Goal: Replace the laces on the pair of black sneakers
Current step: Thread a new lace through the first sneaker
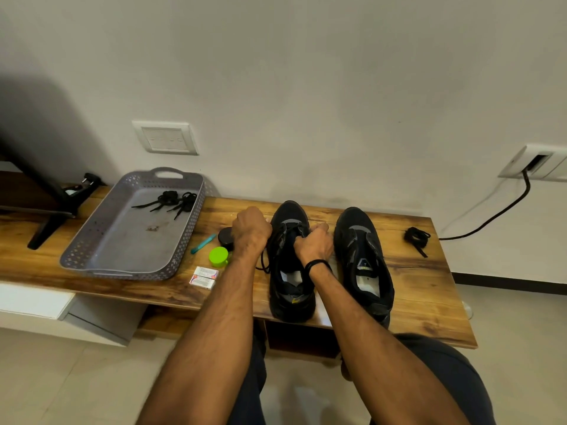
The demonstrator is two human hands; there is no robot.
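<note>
A soft, limp lace (263, 266) in the sneaker (291, 302) on the counter (414, 286) is gripped by the left hand (250, 230) and right hand (314, 243), and is likely best pinched near its tips.

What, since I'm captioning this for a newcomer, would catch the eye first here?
The left hand and right hand grip the lace of the left sneaker on the bench, beside the right sneaker. Left of them a grey tray holds black laces; another bundle lies at the bench's right end.
</note>
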